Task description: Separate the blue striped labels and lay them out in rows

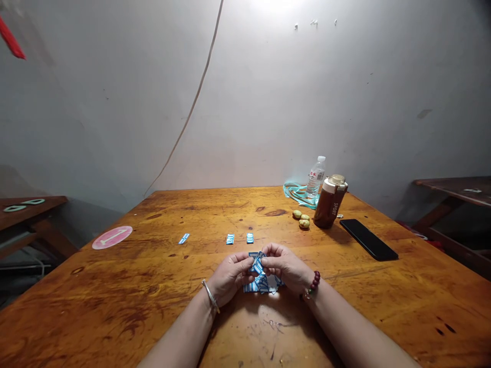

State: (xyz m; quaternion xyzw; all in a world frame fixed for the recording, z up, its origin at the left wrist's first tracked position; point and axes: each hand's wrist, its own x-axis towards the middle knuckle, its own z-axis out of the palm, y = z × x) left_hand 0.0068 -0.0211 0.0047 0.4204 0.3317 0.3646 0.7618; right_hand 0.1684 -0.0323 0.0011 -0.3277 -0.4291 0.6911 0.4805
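Left hand [235,272] and right hand [284,267] close together, thumbs and fingers of each pinched on small blue-and-white pieces [258,262]; exact number in the grip cannot be told. These pieces sit between the two hands, just over a loose pile [251,287] of the same kind on the wooden table [153,306], partly hidden by the fingers. Bangle [210,296] on the left wrist, beaded bracelet [314,283] on the right.

Beyond the hands, three small blue-and-white sets in a rough row: right set [250,238] and middle set [230,239] near each other, left set [184,238] well apart, lying aslant.

Farther right: yellowish roundish items [304,224] beside a brown "SPORT" bottle [328,204]; behind it, a clear bottle [316,176] by turquoise straps [292,192]. Dark phone [368,239] lies flat, right of the brown bottle. Far left, pink oval marked "1" [112,237].
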